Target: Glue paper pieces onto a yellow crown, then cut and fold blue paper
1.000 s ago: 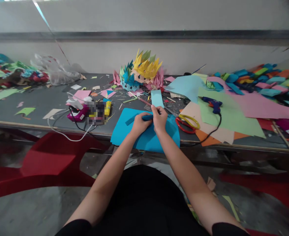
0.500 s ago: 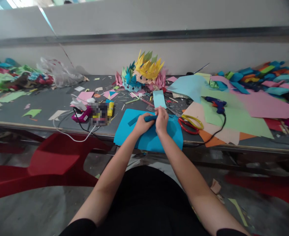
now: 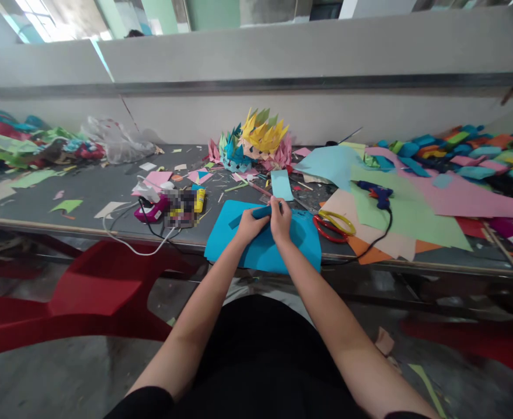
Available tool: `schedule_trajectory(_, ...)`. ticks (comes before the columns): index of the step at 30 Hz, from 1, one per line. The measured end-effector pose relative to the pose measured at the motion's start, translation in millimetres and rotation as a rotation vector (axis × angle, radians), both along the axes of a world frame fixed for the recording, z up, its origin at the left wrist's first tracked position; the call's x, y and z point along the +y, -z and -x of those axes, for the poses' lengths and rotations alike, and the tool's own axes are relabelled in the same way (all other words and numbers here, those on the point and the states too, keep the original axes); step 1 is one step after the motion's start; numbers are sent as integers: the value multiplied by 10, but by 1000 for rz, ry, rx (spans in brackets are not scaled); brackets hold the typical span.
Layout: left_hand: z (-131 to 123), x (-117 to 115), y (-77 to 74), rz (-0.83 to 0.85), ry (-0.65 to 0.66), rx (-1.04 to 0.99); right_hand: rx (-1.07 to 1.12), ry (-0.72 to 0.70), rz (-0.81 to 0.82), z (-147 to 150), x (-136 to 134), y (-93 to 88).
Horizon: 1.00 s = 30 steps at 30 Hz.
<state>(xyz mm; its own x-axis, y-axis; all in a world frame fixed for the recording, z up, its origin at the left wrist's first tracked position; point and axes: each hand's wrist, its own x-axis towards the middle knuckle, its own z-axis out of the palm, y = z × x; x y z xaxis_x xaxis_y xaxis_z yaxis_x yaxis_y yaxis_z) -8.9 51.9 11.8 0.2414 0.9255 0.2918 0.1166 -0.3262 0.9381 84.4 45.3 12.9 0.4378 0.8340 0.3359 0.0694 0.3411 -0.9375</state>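
A narrow blue paper strip (image 3: pixel 261 212) is pinched between my two hands, above large blue paper sheets (image 3: pixel 221 244) at the table's front edge. My left hand (image 3: pixel 251 226) is closed around the strip's left part. At its right end, the fingers of my right hand (image 3: pixel 280 218) press together on the same strip; the fingertips partly hide it. Just beyond my hands lies a small light-blue paper rectangle (image 3: pixel 281 185). Scissors with red and yellow handles (image 3: pixel 333 226) rest right of the blue sheets.
Folded-paper crowns (image 3: pixel 260 139) stand at the back. A blue glue gun (image 3: pixel 376 193) lies on green paper (image 3: pixel 413 215) at right. Left are a purple power socket (image 3: pixel 151 209) and a yellow glue stick (image 3: pixel 200 201). A red chair (image 3: pixel 103 279) stands at the front left.
The head view has tilted up a little, so the scene sits lower in the picture. Both hands stay closed on the blue strip, with the right fingers slightly shifted along it.
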Motion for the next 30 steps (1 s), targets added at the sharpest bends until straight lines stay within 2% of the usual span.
schedule_trajectory(5,-3,1,-10,7,19,29,7,31,10,6,12,6)
schedule_trajectory(13,1,36,15,25,18,27,-5,-24,2,-2,0,4)
schedule_trajectory(19,-5,16,-26,46,-11,-11,15,-72,-14,6,32,37)
schedule_trajectory(30,-20,11,-50,99,-10,-15,34,-84,-11,3,36,32)
